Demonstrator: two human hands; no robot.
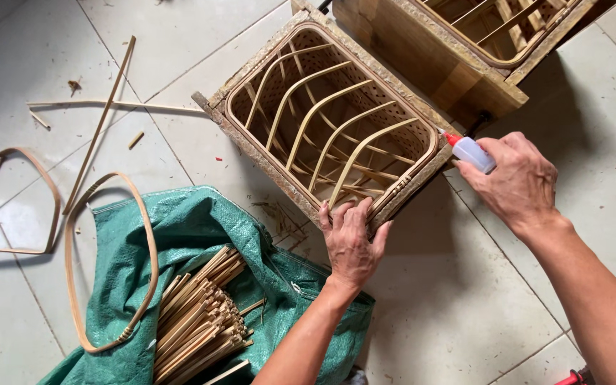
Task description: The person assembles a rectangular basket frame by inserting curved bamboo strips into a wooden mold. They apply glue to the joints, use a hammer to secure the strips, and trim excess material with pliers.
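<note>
A small glue bottle [473, 152] with a red nozzle sits in the right hand [518, 182], fingers wrapped around it, tip aimed at the right end of the bamboo basket frame [333, 117], where the curved ribs meet the rim. The left hand [351, 239] grips the frame's near rim, fingers curled over the edge, apparently steadying it on the tiled floor [465, 306]. A second wooden frame [479, 43] stands farther off. To the near left, a bundle of bamboo sticks [197, 317] lies on a green woven sack [180, 228], with bent bamboo hoops [73, 249] beside it.
</note>
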